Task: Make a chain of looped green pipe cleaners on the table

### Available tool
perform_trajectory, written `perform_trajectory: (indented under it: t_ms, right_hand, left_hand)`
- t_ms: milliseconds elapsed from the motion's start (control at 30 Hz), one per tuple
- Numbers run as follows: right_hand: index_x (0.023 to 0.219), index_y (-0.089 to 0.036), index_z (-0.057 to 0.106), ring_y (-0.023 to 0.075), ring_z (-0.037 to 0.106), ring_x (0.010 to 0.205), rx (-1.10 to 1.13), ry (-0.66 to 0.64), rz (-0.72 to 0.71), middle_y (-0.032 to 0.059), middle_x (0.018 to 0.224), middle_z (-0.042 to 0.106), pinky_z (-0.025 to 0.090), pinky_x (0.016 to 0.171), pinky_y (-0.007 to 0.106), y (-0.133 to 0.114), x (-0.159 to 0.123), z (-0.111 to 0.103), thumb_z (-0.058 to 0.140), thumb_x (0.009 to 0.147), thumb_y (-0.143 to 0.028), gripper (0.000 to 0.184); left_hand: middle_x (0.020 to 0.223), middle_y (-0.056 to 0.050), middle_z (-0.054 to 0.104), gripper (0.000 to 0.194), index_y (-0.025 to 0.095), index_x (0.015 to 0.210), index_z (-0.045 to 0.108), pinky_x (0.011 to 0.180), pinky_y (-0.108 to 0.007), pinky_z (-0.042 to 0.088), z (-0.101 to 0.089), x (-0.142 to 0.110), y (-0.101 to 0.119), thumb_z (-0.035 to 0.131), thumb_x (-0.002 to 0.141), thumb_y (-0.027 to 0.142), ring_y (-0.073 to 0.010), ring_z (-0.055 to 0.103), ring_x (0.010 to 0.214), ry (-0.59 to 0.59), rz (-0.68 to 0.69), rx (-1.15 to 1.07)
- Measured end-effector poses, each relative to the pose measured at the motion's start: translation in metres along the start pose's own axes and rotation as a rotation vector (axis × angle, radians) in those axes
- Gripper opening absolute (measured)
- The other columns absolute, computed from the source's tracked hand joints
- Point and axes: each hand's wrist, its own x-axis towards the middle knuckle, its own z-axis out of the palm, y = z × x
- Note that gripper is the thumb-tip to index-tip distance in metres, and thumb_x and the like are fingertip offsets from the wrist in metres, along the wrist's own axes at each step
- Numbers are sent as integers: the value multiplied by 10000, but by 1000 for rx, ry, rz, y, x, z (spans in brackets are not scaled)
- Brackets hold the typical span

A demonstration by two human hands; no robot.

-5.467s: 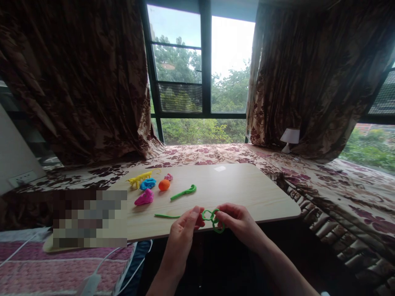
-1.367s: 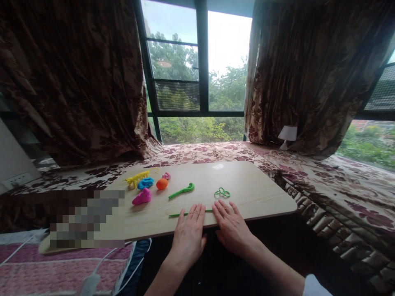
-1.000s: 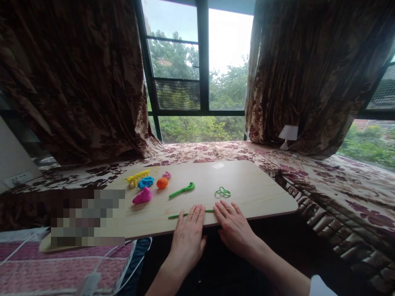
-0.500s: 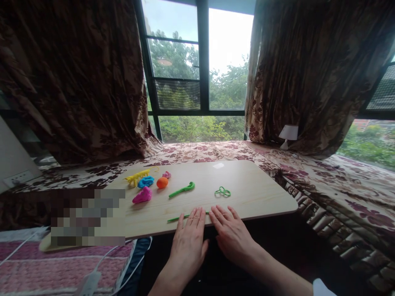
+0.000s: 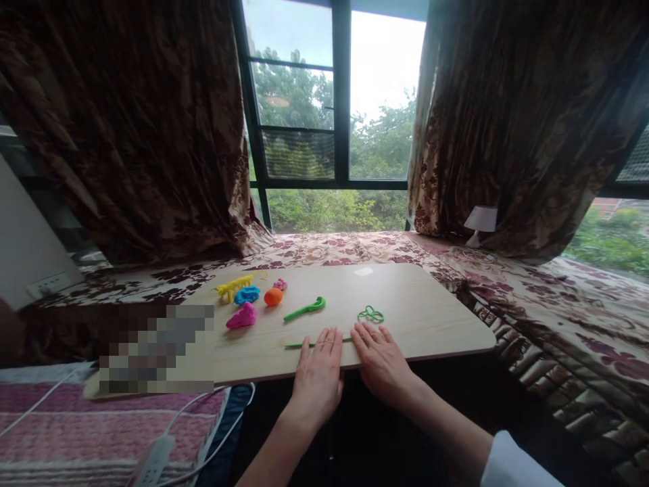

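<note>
Both of my hands lie flat, fingers stretched out, at the near edge of a light wooden board (image 5: 430,318). My left hand (image 5: 318,375) and my right hand (image 5: 381,357) press on a thin green clay strand (image 5: 297,345) that runs under the fingers. Just beyond my right hand sits a small green looped clay shape (image 5: 370,314). A thicker green clay hook (image 5: 305,309) lies farther left.
At the board's far left lie a pink clay lump (image 5: 242,316), an orange ball (image 5: 272,296), a blue piece (image 5: 247,294) and a yellow piece (image 5: 233,285). A white lamp (image 5: 479,223) stands on the right sill. A power strip (image 5: 152,460) and cables lie at the lower left.
Earlier both hands held the green looped shape in the air; it now rests on the board. Over the last second my flat hands have slid back and forth on the thin green strand.
</note>
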Motion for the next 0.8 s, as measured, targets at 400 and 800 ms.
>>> perform_trajectory:
  t_ms: [400,800]
  right_hand:
    - [1348,-114,305,266,167,1307,15,1,45,122,1411,289,107,1045,421,1,1,-5,435,774,-261,606]
    - [1366,-181,279,263,131,1319,16,-32,-44,107,1423,265,79,1048,441,-7,-4,-6,401,822,-261,563]
  left_hand:
    - [1411,-77,324,629,174,1348,296,1071,-465,93,-2,2,-3,421,732,204,-216,224,1313,-14,-14,-13]
    - [1438,-40,268,641,189,1363,258,1080,-451,83,1,-9,-2,409,740,196,-191,176,1329,-12,28,-30]
